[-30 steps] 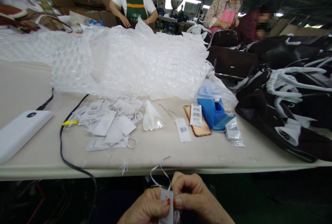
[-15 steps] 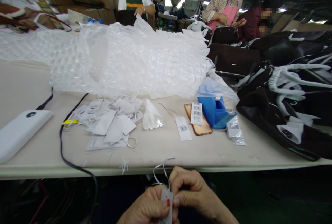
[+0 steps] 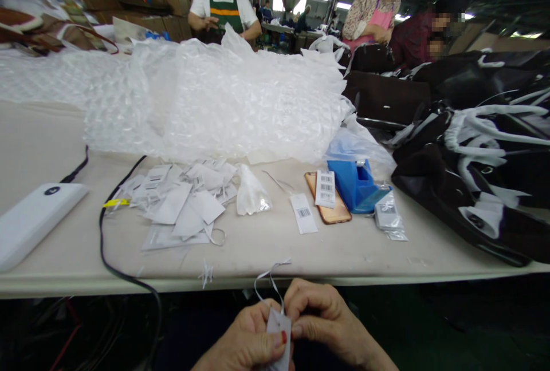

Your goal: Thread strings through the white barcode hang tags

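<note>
Just below the table's front edge, my left hand (image 3: 249,336) pinches a white hang tag (image 3: 278,331) between thumb and fingers. A thin white string (image 3: 275,282) loops up from the tag's top end. My right hand (image 3: 320,316) is closed at the tag's right edge, thumb and forefinger together; whether anything is between them is too small to make out. On the table lies a heap of white tags (image 3: 184,205), some with barcodes. A single barcode tag (image 3: 303,213) with a string lies to the right of a small clear plastic bag (image 3: 251,193).
Bubble wrap (image 3: 240,96) spreads across the table's back. A phone (image 3: 341,210) with a barcode sticker sheet lies beside a blue tape dispenser (image 3: 358,188). Dark bags (image 3: 447,188) pile up at right. A white power bank (image 3: 38,216) and black cable (image 3: 103,239) are left. Several people stand behind.
The tag in my left hand has turned slightly to show more of its face. Both hands stay nearly in place. Behind the table, a person in a striped apron has moved their hands.
</note>
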The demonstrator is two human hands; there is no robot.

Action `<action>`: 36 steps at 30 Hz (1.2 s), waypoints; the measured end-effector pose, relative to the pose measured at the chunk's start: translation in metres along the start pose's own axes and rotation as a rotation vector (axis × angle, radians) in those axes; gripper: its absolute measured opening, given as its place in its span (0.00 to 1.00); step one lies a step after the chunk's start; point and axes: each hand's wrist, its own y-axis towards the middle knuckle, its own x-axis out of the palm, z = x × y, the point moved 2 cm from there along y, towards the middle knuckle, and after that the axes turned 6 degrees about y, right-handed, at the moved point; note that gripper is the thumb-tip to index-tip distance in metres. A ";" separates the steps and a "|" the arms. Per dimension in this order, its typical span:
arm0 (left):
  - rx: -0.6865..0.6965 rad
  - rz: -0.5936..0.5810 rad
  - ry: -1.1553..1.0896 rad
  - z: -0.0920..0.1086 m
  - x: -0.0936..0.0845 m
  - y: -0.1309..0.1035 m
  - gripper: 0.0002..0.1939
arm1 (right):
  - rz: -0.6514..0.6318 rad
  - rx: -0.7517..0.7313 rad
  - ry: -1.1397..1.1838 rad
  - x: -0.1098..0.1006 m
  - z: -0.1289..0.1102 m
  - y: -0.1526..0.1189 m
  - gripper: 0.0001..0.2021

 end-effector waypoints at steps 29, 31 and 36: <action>0.183 0.355 0.563 0.003 -0.002 -0.007 0.23 | 0.338 0.179 -0.038 0.019 0.026 -0.014 0.15; 0.147 0.297 0.449 -0.001 -0.007 -0.006 0.24 | 0.349 0.194 -0.012 0.018 0.028 -0.014 0.15; 0.146 0.321 0.514 -0.006 -0.012 -0.006 0.26 | 0.376 0.202 0.001 0.015 0.035 -0.016 0.16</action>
